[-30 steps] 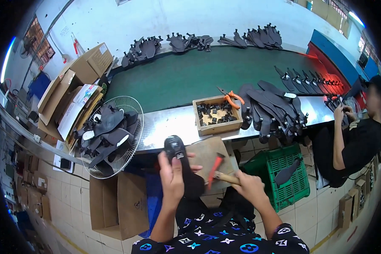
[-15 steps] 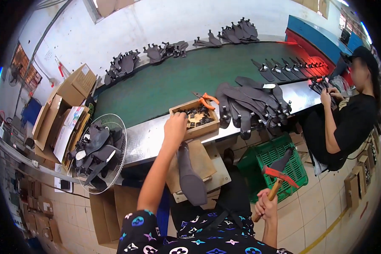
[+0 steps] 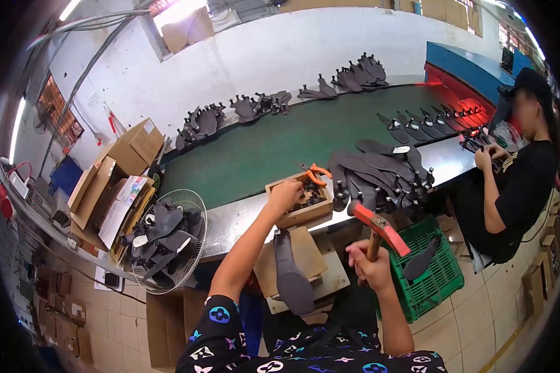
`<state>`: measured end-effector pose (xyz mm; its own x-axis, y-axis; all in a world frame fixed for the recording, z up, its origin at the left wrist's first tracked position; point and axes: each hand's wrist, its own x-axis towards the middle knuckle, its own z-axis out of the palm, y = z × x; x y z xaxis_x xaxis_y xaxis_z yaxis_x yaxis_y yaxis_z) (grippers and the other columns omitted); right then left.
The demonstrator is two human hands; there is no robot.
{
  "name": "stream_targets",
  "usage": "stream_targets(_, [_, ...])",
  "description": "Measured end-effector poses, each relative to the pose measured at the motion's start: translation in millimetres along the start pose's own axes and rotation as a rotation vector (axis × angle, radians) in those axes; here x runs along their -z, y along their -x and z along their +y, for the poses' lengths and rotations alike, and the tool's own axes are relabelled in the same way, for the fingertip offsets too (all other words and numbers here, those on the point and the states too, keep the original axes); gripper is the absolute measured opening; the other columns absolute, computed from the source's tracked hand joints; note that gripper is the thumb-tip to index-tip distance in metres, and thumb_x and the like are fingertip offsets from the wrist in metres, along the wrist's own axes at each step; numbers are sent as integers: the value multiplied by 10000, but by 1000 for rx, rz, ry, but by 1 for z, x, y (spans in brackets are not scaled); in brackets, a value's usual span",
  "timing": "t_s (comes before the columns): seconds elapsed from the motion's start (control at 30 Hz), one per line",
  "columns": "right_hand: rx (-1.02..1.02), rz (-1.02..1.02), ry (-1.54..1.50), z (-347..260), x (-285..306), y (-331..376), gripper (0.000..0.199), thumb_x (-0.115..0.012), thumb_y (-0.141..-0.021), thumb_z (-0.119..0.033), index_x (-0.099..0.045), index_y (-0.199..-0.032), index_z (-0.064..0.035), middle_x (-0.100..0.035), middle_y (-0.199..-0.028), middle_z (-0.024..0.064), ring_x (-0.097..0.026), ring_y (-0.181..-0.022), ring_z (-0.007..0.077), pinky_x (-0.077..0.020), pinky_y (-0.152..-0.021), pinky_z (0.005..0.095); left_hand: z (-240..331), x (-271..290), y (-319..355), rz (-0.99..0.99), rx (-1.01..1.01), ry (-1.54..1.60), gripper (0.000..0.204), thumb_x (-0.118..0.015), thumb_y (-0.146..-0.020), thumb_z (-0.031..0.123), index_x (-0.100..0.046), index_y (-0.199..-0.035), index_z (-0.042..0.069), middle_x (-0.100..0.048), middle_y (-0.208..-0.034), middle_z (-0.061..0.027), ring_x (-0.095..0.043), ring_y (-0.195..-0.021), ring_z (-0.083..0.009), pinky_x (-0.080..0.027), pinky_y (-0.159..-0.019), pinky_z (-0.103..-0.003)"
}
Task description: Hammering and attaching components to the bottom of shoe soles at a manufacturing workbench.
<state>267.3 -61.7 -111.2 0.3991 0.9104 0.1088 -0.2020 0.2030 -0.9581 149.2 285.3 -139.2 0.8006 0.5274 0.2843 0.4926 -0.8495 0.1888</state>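
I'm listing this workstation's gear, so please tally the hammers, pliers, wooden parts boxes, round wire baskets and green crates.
Red-headed, wooden-handled hammer: 1
Orange-handled metal pliers: 1 pair
Rectangular wooden parts box: 1
Round pale wire basket: 1
Green slatted plastic crate: 1
Total: 5

Insole (image 3: 294, 287) on board (image 3: 311, 248), box (image 3: 305, 217) behind, basket (image 3: 199, 248) left, crate (image 3: 442, 276) right, left hand (image 3: 285, 195) seemingly in box

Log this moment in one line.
left hand: at wooden box | right hand: gripping red-headed hammer | dark sole: on brown pad
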Motion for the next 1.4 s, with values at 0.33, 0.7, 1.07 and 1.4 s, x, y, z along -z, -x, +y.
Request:
stream_targets(0.33, [31, -185, 61, -58, -53, -66, 205, -680, -966, -182, -688, -1068, -4, -596, -636, -27, -424, -413, 6, -295, -379, 197, 139, 110, 136, 793, -116, 387, 116, -736, -863, -26, -671, -958, -10, -674, -894, -114, -640, -707, -179, -521, -552, -280])
stream_targets(0.7, [-44, -357, -146, -27, -97, -69, 148, -718, -909, -96, -673, -1010, 2, -720, -904, 104, -458, -409, 46, -341, -368, 207, 123, 87, 172, 715, 77, 1053, 249, -747, -855, -17, -622, -1070, -15, -670, -984, -108, -673, -912, -197, -551, -858, -306])
stream_targets(1.07, [-178, -235, 35, 15, -100, -64, 216, -765, -899, -193, -706, -1012, -20, -616, -693, -21, -435, -458, 18, -294, -401, 199, 126, 43, 189, 483, 360, 1517, 274, -677, -926, -17, -566, -1176, -44, -657, -1067, -94, -660, -991, -158, -580, -863, -301])
stream_targets(1.4, [-279, -35, -288, 6, -114, -32, 250, -671, -965, -155, -597, -1101, 41, -631, -715, 49, -448, -397, 75, -371, -361, 240, 154, 51, 200, 827, 146, 534, 382, -720, -829, -82, -657, -1189, 31, -630, -1112, -141, -697, -934, -272, -599, -770, -348])
